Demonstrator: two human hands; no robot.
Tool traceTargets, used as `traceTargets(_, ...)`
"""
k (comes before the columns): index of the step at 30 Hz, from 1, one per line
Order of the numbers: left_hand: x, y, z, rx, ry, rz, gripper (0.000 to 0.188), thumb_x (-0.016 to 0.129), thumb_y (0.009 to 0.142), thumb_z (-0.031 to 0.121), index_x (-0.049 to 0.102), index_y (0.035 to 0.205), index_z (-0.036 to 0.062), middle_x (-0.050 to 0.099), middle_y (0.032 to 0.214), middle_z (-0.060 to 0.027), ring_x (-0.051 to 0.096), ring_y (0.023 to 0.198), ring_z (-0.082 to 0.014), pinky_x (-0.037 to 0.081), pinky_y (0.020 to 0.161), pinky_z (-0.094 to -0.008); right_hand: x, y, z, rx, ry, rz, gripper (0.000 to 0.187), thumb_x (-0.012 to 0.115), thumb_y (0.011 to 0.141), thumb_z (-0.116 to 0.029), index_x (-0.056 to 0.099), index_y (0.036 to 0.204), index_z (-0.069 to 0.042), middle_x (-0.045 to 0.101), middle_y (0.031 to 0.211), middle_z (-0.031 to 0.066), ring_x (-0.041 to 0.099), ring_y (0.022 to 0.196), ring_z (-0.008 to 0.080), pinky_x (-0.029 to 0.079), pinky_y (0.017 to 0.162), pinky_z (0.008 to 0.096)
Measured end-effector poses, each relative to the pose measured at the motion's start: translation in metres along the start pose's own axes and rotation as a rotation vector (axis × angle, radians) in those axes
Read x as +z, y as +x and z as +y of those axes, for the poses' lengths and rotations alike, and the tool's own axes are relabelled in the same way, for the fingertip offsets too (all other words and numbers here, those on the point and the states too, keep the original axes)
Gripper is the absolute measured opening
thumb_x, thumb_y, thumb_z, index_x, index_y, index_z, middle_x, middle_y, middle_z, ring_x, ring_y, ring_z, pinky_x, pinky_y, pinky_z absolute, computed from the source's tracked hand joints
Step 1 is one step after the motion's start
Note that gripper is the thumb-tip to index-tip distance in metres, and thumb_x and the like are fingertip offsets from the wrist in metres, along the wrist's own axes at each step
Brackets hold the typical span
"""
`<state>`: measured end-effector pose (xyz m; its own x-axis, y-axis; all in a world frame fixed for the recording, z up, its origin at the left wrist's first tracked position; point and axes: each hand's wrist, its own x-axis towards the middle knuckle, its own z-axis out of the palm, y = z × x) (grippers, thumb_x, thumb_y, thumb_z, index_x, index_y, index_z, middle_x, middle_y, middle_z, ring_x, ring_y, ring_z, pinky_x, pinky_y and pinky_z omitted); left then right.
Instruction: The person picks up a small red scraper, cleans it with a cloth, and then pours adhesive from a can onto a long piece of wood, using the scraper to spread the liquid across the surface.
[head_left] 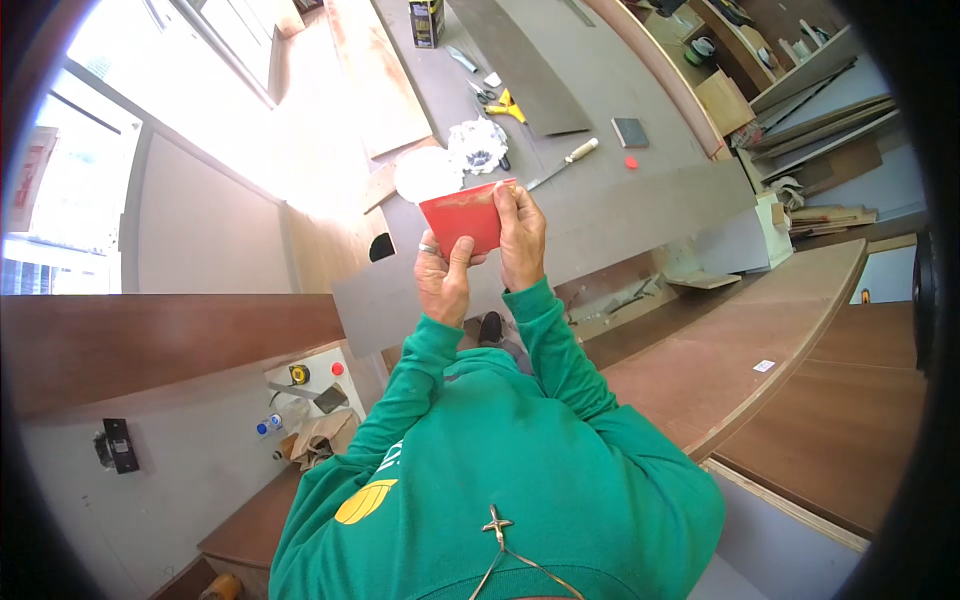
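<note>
Both hands hold a flat red spreader (462,220) above the near edge of the grey work table (610,230). A tan smear runs along its far edge. My left hand (443,282), with a ring on one finger, is closed on its lower left part, the thumb on top. My right hand (521,235) pinches its right end, thumb on the upper face. Just beyond the spreader lie a white round piece (428,174) and a crumpled white cloth or paper (478,146). Nearby on the right rests a putty knife (565,164) with a pale handle.
Farther back are a yellow tool (507,107), scissors (482,93) and a dark can (426,24). A dark grey block (630,132) and small red piece (631,162) lie at the right. A tape measure (299,374) sits on a ledge behind me, left. Curved wooden panels (740,345) stand right.
</note>
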<state>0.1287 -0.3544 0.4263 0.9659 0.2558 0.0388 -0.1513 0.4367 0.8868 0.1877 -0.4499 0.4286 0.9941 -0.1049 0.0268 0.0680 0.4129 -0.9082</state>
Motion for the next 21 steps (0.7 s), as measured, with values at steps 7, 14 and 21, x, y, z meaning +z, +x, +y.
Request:
traceTargets(7,-0.001,-0.024,0.002,-0.086,0.025,0.090,0.032,0.059,0.096,0.011,0.050,0.126,0.0027,0.063,0.114,-0.0089,0.066,0.091,-0.0162,0.057,0.075,-0.0277,-0.008,-0.020,-0.020,0.141,0.006,-0.118,0.043,0.043,0.104,-0.043,0.060,0.094,-0.005,0.059,0.088,-0.0014,0.051,0.082,0.0062,0.044,0.076,0.0242)
traceTargets(14,-0.013,-0.017,0.002,-0.038,0.040,0.084,0.029,0.059,0.096,0.011,0.051,0.123,0.0020,0.064,0.111,-0.0088,0.066,0.088,-0.0145,0.056,0.074,-0.0263,-0.003,-0.025,-0.008,0.113,0.007,-0.175,0.024,0.060,0.099,-0.027,0.062,0.102,-0.004,0.064,0.096,0.0014,0.056,0.089,0.0065,0.047,0.078,0.0226)
traceTargets(21,-0.015,-0.015,-0.010,-0.030,0.061,0.103,0.028,0.058,0.097,0.009,0.052,0.123,0.0012,0.064,0.111,-0.0088,0.065,0.090,-0.0146,0.057,0.074,-0.0268,0.003,-0.022,0.007,0.153,-0.027,-0.080,0.024,0.069,0.092,-0.024,0.062,0.101,-0.003,0.066,0.093,0.0034,0.059,0.082,0.0071,0.050,0.072,0.0234)
